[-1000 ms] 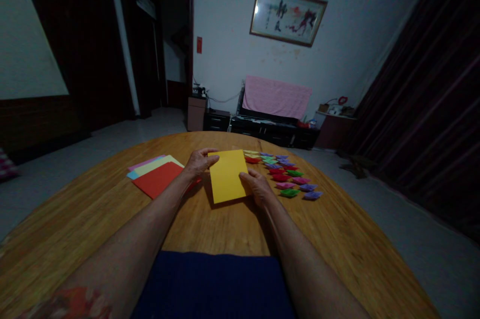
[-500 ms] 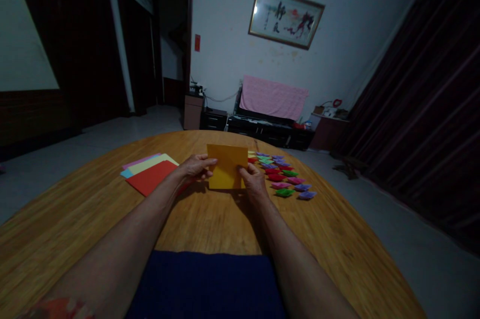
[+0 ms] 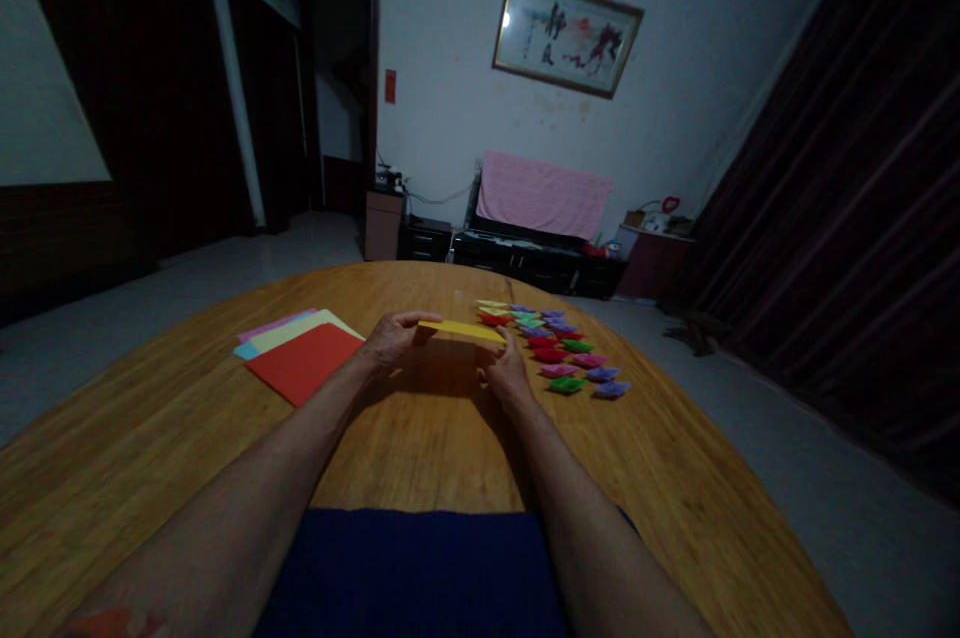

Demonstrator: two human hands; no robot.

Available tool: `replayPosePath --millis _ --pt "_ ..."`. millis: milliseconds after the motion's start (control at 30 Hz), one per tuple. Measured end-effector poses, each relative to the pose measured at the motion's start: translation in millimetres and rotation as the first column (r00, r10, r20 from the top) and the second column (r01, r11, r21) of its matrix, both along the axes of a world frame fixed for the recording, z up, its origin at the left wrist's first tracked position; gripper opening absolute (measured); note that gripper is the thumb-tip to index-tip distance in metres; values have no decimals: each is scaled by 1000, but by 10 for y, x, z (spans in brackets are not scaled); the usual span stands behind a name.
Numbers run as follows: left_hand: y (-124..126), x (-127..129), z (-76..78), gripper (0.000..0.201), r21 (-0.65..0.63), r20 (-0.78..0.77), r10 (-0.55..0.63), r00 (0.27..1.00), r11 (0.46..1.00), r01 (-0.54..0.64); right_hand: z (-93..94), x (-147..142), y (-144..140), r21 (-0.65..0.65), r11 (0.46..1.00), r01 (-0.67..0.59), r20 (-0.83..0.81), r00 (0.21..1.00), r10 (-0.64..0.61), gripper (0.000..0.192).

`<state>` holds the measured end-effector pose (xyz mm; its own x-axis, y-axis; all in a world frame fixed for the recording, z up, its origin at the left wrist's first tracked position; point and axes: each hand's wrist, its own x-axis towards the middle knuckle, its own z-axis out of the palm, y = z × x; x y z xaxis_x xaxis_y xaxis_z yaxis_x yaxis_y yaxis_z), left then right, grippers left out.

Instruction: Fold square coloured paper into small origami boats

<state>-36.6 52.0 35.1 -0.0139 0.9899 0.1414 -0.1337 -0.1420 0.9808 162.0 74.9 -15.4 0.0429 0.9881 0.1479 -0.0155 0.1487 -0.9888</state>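
Observation:
A yellow paper sheet (image 3: 461, 329) is held edge-on just above the round wooden table (image 3: 420, 438), so only a thin strip of it shows. My left hand (image 3: 391, 338) pinches its left end and my right hand (image 3: 505, 370) grips its right end. A stack of coloured sheets (image 3: 300, 356) with a red one on top lies left of my left hand. Several small folded paper shapes (image 3: 559, 348) in red, green, purple and pink lie in rows right of my right hand.
The table edge curves away on both sides with grey floor beyond. A dark blue cloth (image 3: 420, 568) covers the near table edge. Low dark cabinets with a pink cloth (image 3: 541, 198) stand against the far wall under a framed picture (image 3: 566, 33).
The yellow sheet lay flat on the table, was raised upright half a second ago, and has tipped over to lie edge-on between both hands. The hands stayed on its two sides.

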Motion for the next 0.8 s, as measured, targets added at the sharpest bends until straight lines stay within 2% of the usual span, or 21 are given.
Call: replayPosePath --millis 100,200,300,400,467,633,700,800 --pt "6 14 -68 36 -86 29 -44 999 995 46 58 -17 -94 69 996 -63 -18 998 64 83" --pt "-17 13 -118 37 -107 43 -69 997 992 73 124 -23 -166 128 986 -102 -2 995 103 73" --pt "-93 11 -114 37 -110 69 -76 995 990 83 155 -32 -197 75 988 -132 32 991 130 57" --pt "-158 -9 -65 34 -127 44 -118 992 984 123 164 -51 -205 20 995 -95 14 995 95 32" --pt "-159 -43 -41 29 -128 8 -135 991 982 135 164 -56 -203 14 998 -61 6 998 61 22" --pt "-77 -117 -59 29 -129 -51 -78 996 989 71 143 -39 -190 69 997 -47 40 998 44 28" --pt "-57 -91 -56 34 -82 -44 -36 998 996 32 137 -41 -190 93 995 -42 46 998 38 30" --pt "-46 9 -26 37 11 49 30 998 999 -31 140 -61 -196 109 993 -51 53 998 45 29"
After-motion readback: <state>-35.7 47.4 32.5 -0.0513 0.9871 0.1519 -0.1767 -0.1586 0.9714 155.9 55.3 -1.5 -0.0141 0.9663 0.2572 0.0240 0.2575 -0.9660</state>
